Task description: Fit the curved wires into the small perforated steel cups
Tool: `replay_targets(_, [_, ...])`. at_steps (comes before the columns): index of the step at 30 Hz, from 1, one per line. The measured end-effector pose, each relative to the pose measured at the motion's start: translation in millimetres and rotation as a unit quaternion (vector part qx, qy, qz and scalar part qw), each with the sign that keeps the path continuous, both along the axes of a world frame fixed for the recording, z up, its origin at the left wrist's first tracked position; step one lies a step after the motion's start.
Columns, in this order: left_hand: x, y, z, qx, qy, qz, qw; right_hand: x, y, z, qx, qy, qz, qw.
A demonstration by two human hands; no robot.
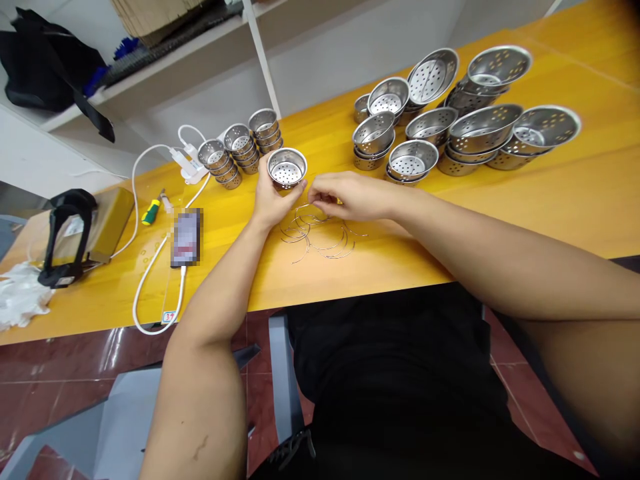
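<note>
My left hand (271, 202) is wrapped round a small perforated metal cup (287, 168), its open mouth tilted toward me. Just right of the cup, my right hand (353, 193) is closed in a pinch, and a thin curved wire (303, 206) runs to its fingertips; the exact grip is partly hidden by the fingers. Below both hands, several loose curved wires (327, 248) lie in a tangle on the yellow table (385, 257).
Stacked small perforated cups (239, 141) stand behind my left hand. Larger perforated metal bowls (483, 127) stand in stacks at the right. Leftward are a phone (186, 239) on a white cable, a power strip (191, 165), a green-yellow screwdriver (151, 211) and a black headband-like frame (70, 233).
</note>
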State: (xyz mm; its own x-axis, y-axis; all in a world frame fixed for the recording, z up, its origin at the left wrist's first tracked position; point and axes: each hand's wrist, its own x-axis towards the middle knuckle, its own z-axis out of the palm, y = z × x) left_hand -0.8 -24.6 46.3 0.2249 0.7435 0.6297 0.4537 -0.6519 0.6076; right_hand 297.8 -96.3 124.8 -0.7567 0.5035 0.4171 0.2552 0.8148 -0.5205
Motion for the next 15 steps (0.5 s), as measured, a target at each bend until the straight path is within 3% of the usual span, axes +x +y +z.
replay_targets(5, [2.1, -2.9, 6.0, -0.007, -0.011, 0.003, 1.0, 13.3, 4.5, 8.1, -0.019, 0.046, -0.011, 0.999])
replay_targets(10, [7.3, -9.2, 15.2, -0.013, 0.0, 0.006, 1.0, 9.4, 7.1, -1.2, -0.093, 0.136, -0.072, 0.984])
replay_targets(15, [1.0, -4.7, 4.0, 0.008, -0.006, -0.01, 1.0, 5.4, 16.6, -12.5, -0.092, 0.187, -0.159, 0.965])
